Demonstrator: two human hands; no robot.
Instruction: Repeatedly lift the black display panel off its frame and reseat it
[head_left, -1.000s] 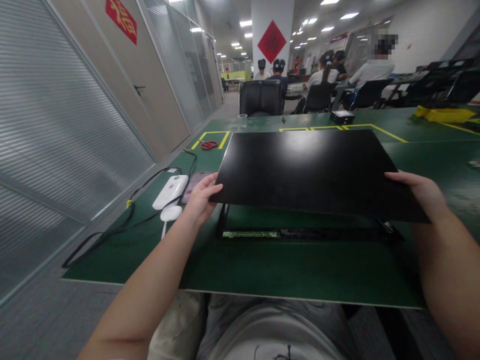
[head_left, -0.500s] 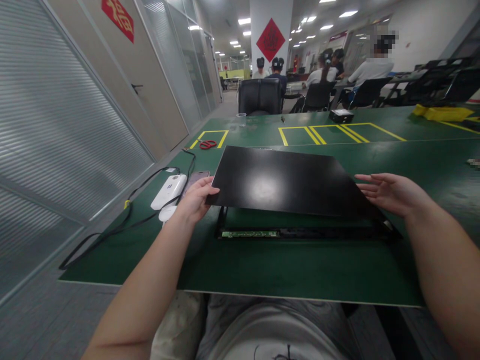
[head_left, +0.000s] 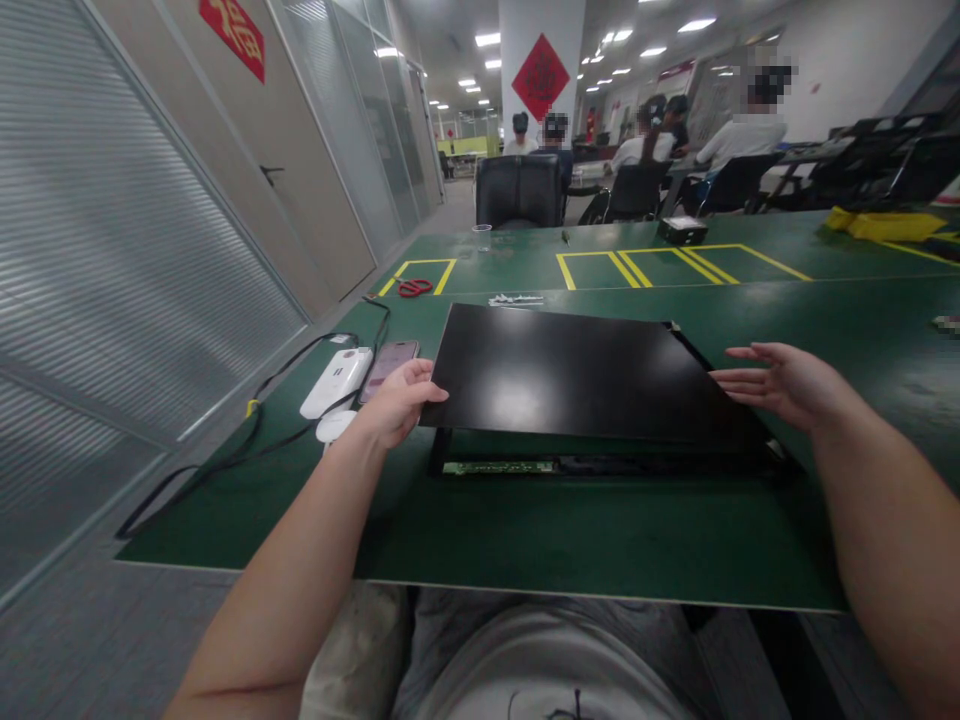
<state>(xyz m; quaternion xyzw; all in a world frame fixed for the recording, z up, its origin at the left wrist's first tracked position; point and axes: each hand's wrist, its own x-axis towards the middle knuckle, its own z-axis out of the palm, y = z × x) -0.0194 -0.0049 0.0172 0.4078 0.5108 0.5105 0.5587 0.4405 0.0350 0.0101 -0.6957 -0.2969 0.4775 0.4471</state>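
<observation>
A flat black display panel [head_left: 555,375] lies slightly tilted over a black frame [head_left: 645,466] on the green table. Its left edge is pinched by my left hand [head_left: 405,402], thumb on top and fingers beneath. My right hand [head_left: 787,385] is beside the panel's right edge, fingers stretched out and apart; whether the fingertips touch the edge I cannot tell. Along the frame's near side runs a green circuit strip [head_left: 499,468]. The panel hides much of the frame's inside.
Left of the panel are a phone [head_left: 390,368], a white device [head_left: 336,383], a round white piece [head_left: 336,427] and a black cable [head_left: 225,465]. Red-handled scissors [head_left: 415,288], small white pieces [head_left: 516,300], a clear cup [head_left: 482,237] and a black box [head_left: 682,231] lie farther back. Several people sit beyond.
The panel has come down a little towards the frame and me, with my left hand lowering with it. White pieces behind it now show. My right hand has barely shifted.
</observation>
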